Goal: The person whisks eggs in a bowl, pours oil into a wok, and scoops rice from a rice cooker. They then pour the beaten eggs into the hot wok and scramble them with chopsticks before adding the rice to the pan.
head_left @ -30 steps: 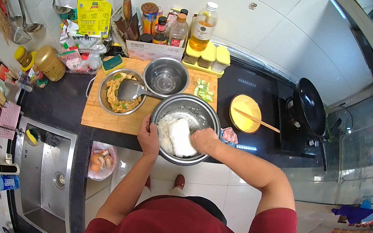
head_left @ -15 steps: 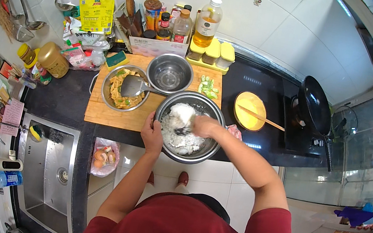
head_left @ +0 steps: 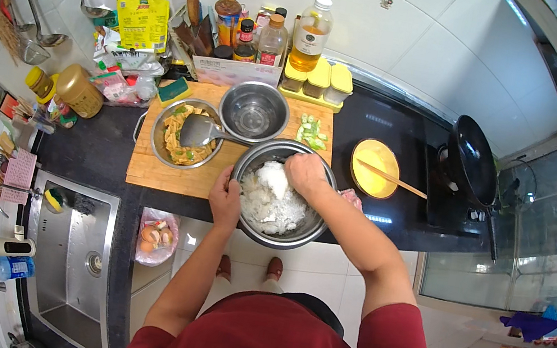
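Note:
A dark-rimmed metal pot [head_left: 318, 225] holds white rice [head_left: 272, 211], with a whiter clump on top. My left hand [head_left: 224, 198] grips the pot's left rim, thumb inside and fingers outside. Over the right side of the pot's inside, my right hand [head_left: 305, 173] is closed beside the clump; what it holds is hidden. Left of the pot stands a steel bowl of cooked food [head_left: 180, 142]. A metal spatula [head_left: 199, 131] lies across that bowl, its handle reaching toward the pot. Behind is another steel bowl [head_left: 253, 112].
Sliced green peppers [head_left: 312, 133] lie on the wooden cutting board [head_left: 148, 171]. To the right are a yellow bowl [head_left: 375, 168] with chopsticks [head_left: 394, 179] and a black wok [head_left: 473, 161] on the stove. Bottles and yellow-lidded jars [head_left: 317, 80] line the wall. The sink [head_left: 73, 251] is at left.
My right hand has moved slightly up within the pot, and the dark utensil blur below it no longer shows. My left hand stays on the rim.

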Demonstrator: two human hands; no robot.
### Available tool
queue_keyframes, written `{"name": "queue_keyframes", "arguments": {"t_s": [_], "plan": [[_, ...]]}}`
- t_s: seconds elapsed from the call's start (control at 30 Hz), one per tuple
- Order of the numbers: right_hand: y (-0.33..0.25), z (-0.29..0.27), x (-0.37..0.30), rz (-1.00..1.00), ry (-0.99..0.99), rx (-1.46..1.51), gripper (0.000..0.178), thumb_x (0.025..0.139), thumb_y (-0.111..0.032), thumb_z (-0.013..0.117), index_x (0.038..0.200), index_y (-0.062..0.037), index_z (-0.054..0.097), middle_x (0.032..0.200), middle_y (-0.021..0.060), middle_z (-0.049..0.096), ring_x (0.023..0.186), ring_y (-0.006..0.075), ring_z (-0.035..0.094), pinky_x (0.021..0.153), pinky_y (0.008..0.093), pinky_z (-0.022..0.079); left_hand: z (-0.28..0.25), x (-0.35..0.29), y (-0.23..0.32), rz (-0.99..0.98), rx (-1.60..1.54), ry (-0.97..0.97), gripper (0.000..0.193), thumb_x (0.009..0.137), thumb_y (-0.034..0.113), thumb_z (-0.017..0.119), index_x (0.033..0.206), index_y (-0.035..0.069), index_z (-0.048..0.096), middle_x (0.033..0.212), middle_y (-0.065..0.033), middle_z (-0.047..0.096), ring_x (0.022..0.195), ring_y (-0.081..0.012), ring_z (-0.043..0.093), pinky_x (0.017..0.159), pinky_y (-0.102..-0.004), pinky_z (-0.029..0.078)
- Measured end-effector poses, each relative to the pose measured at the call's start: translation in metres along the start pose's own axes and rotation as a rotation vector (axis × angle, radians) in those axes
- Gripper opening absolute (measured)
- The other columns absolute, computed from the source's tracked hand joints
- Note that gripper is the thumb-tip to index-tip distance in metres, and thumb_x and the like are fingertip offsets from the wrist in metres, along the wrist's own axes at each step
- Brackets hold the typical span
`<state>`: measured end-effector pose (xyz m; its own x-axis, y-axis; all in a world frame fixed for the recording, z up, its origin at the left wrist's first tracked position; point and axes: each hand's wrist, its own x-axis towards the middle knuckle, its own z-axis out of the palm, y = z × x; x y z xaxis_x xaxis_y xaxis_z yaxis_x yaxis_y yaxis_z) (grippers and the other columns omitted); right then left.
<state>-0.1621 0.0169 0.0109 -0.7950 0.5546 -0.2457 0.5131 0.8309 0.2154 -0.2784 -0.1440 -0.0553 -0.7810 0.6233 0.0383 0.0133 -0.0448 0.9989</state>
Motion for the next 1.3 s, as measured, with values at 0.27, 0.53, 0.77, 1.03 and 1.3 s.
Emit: {"name": "queue_keyframes", "arguments": {"t_s": [0.27,0.53,0.77,1.03,1.3], "plan": [[-0.025,0.018,0.007,-0.391,0.082,0.03,0.019,0.08,-0.016,0.053,0.075,-0.0098,0.069,0.078,0.0102,0.069,0.073,0.0247,0.069,0.06,0.0382,0.053,0.001,0.002,0.004,0.002,0.027,0.036,0.033,0.086,0.004,0.048,0.116,-0.005,0.059,0.087,-0.0062,0.064,0.074,-0.0102,0.057,0.068,-0.0244,0.046],[0.006,-0.002,-0.031,-0.435,0.119,0.004,0.016,0.077,-0.015,0.054,0.067,-0.0084,0.065,0.07,0.0105,0.067,0.063,0.0261,0.067,0.056,0.0381,0.052,0.005,0.001,0.007,0.012,-0.005,0.051,0.032,0.086,0.004,0.05,0.115,-0.004,0.06,0.078,-0.0013,0.059,0.064,-0.0069,0.05,0.059,-0.0229,0.043],[-0.026,-0.003,0.008,-0.148,0.283,0.112,0.011,0.077,-0.014,0.058,0.075,-0.0085,0.067,0.079,0.0099,0.067,0.072,0.0238,0.067,0.06,0.036,0.051,0.006,0.009,0.001,0.007,-0.01,-0.004,0.032,0.086,0.005,0.05,0.115,-0.005,0.06,0.072,0.0014,0.052,0.06,-0.0053,0.043,0.053,-0.0224,0.037],[-0.043,-0.036,-0.039,-0.553,0.017,-0.023,0.012,0.079,-0.017,0.057,0.078,-0.0098,0.067,0.076,0.007,0.065,0.068,0.0231,0.066,0.055,0.036,0.05,0.006,0.01,0.006,0.017,0.013,0.001,0.032,0.085,0.004,0.05,0.114,-0.005,0.06,0.07,0.0025,0.051,0.058,-0.0038,0.041,0.052,-0.0211,0.035],[-0.059,-0.016,-0.039,-0.505,0.226,-0.07,0.012,0.081,-0.017,0.056,0.08,-0.0091,0.065,0.076,0.0073,0.066,0.067,0.0215,0.067,0.055,0.0333,0.051,0.007,0.011,0.001,0.036,-0.021,0.004,0.032,0.086,0.004,0.05,0.115,-0.005,0.06,0.069,0.0037,0.049,0.059,-0.0035,0.041,0.053,-0.0211,0.035]]}}
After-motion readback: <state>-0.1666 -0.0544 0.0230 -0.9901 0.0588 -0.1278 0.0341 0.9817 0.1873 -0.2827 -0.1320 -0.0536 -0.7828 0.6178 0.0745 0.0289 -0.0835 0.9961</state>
